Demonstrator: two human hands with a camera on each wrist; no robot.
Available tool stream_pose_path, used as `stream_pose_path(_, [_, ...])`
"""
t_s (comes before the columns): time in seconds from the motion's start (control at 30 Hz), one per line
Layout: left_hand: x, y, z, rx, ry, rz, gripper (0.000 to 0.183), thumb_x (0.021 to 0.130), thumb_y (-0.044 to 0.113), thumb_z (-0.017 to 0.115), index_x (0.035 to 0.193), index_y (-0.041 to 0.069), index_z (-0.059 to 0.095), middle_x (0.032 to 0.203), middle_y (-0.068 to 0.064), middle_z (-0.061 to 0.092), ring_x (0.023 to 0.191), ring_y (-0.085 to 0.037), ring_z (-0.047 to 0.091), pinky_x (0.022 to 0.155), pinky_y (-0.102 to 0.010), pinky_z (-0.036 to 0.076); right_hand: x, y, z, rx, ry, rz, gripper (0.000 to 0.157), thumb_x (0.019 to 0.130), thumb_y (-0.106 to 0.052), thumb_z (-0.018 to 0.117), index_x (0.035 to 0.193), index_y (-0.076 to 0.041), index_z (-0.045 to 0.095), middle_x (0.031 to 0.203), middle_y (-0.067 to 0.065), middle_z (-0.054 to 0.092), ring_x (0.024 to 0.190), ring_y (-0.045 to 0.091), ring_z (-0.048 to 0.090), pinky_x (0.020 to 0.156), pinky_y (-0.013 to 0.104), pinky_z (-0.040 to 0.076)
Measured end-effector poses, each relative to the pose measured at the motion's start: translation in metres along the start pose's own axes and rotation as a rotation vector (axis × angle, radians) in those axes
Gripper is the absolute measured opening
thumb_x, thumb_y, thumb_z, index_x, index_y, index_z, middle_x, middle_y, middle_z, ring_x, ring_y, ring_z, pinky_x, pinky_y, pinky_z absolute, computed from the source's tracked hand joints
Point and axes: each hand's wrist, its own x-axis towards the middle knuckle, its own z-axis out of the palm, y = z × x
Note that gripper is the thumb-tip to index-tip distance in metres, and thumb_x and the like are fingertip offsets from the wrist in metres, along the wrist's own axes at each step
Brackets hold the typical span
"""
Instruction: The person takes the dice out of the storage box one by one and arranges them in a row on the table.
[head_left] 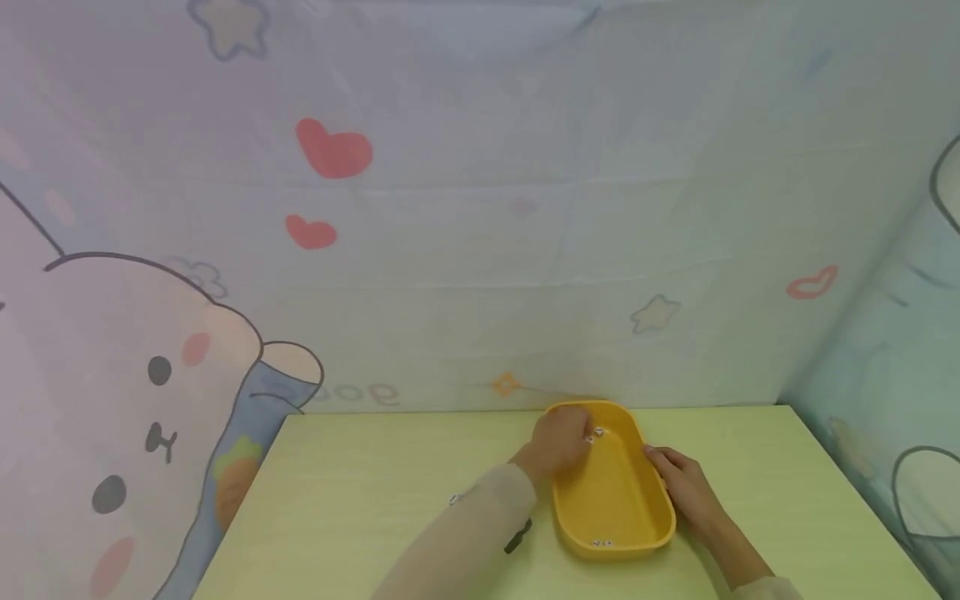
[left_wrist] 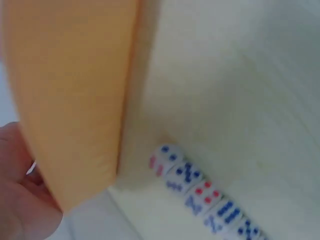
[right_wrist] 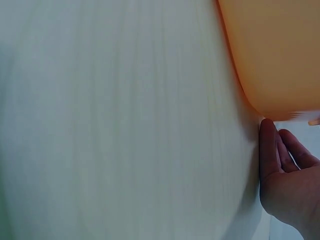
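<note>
A yellow tray [head_left: 611,483] with raised walls stands on the table toward the right. My left hand [head_left: 562,440] reaches into its far left part, fingers curled downward, the back of the hand covering the fingertips. Small white dice [head_left: 598,432] lie right beside those fingers; I cannot tell whether the hand holds any. More dice [head_left: 602,543] sit at the tray's near end. Outside the left wall, a row of dice [left_wrist: 204,192] with blue and red pips lies on the table. My right hand [head_left: 681,483] holds the tray's right side at the rim.
The pale yellow-green table [head_left: 375,467] ends at a printed cloth backdrop [head_left: 465,275] close behind the tray. Left of the tray, my left sleeve [head_left: 465,533] crosses the table and hides part of the dice row.
</note>
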Motion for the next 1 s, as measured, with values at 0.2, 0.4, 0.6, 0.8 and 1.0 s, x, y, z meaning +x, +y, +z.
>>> stream_pose_path(0.2, [0.0, -0.002, -0.039, -0.237, -0.024, 0.183, 0.012, 0.094, 0.009, 0.079, 0.101, 0.01, 0.069, 0.093, 0.005, 0.066, 0.084, -0.005, 0.058, 0.078, -0.015, 0.049, 0.003, -0.002, -0.01, -0.016, -0.013, 0.008, 0.065, 0.111, -0.05, 0.051, 0.145, 0.005, 0.057, 0.131, 0.018, 0.067, 0.1, 0.018, 0.068, 0.079, 0.031, 0.06])
stream_pose_path(0.4, [-0.019, -0.024, -0.075, -0.31, -0.021, 0.249, 0.01, 0.098, 0.007, 0.073, 0.106, 0.008, 0.068, 0.101, 0.001, 0.068, 0.09, -0.004, 0.063, 0.081, -0.013, 0.052, 0.004, 0.001, -0.015, -0.008, -0.007, 0.01, 0.069, 0.109, -0.055, 0.051, 0.145, 0.003, 0.057, 0.127, 0.016, 0.069, 0.097, 0.018, 0.069, 0.079, 0.032, 0.061])
stream_pose_path(0.6, [-0.054, -0.076, -0.087, -0.345, 0.004, 0.188, 0.011, 0.098, 0.005, 0.073, 0.108, 0.004, 0.069, 0.105, -0.003, 0.07, 0.093, -0.012, 0.067, 0.082, -0.022, 0.056, 0.008, 0.002, -0.014, -0.018, -0.014, 0.006, 0.07, 0.109, -0.055, 0.05, 0.146, 0.004, 0.055, 0.129, 0.016, 0.068, 0.097, 0.017, 0.068, 0.079, 0.032, 0.061])
stream_pose_path(0.8, [-0.099, -0.125, -0.079, -0.343, 0.0, 0.148, 0.008, 0.095, 0.0, 0.074, 0.101, 0.003, 0.07, 0.099, -0.006, 0.069, 0.092, -0.02, 0.069, 0.082, -0.031, 0.059, 0.011, 0.002, -0.014, -0.031, -0.015, -0.002, 0.069, 0.11, -0.054, 0.049, 0.146, 0.005, 0.055, 0.129, 0.016, 0.068, 0.098, 0.017, 0.067, 0.078, 0.031, 0.06])
stream_pose_path(1.0, [-0.136, -0.157, -0.061, -0.373, -0.01, 0.108, 0.009, 0.093, -0.004, 0.074, 0.099, 0.002, 0.07, 0.095, -0.005, 0.07, 0.089, -0.019, 0.068, 0.079, -0.031, 0.059, 0.011, 0.001, -0.014, -0.007, -0.009, 0.008, 0.068, 0.11, -0.054, 0.049, 0.146, 0.003, 0.056, 0.127, 0.015, 0.068, 0.097, 0.017, 0.069, 0.079, 0.032, 0.061])
